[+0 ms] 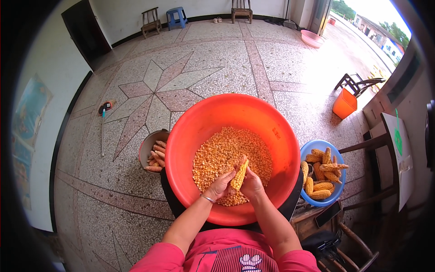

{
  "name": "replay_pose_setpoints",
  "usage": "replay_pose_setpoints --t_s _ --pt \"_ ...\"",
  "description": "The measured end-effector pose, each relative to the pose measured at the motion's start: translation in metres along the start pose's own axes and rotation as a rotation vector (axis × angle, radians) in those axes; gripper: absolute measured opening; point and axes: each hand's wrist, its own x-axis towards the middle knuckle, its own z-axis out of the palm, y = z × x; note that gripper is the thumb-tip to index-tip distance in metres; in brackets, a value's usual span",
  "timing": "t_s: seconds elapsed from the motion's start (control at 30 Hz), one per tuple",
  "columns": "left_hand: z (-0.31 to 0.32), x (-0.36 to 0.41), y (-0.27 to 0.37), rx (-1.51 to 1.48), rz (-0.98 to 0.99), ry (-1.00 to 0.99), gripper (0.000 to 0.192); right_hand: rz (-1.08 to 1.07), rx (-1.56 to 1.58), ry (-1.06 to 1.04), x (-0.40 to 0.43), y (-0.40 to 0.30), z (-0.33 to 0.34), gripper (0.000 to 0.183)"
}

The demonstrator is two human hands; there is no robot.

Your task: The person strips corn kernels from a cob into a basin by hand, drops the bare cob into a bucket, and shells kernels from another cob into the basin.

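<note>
A partly shelled corn cob [239, 175] is held between my two hands, tilted upward above a large red plastic basin [234, 217]. My left hand [220, 185], with a silver bangle at the wrist, grips the cob's left side. On its other side my right hand [252, 183] holds it, fingers partly hidden behind the cob. Rows of yellow kernels cover its near face, while a bare strip shows along the left edge. Loose corn kernels [217, 153] lie thick across the basin's bottom. The basin rests over my legs.
Left of the basin, a bucket [144, 144] holds stripped cobs [158, 158]. A blue basin [334, 200] with several corn ears [321, 194] stands at right, beside a wooden chair [299, 217] bearing a phone [328, 213] and a black bag [321, 242]. An orange bin [345, 103] stands farther right.
</note>
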Motion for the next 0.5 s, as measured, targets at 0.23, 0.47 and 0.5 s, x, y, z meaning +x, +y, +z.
replay_pose_setpoints --t_s 0.23,0.47,0.5 --pt "-0.001 0.002 -0.004 0.149 0.044 0.172 0.037 0.007 -0.054 -0.022 0.006 -0.001 -0.012 0.040" --pt "-0.011 0.004 -0.006 -0.001 0.129 0.133 0.051 0.006 -0.068 -0.056 0.004 0.005 0.000 0.038" --pt "-0.009 0.005 -0.003 0.001 0.127 0.128 0.051 0.009 -0.160 -0.086 0.007 0.003 -0.006 0.036"
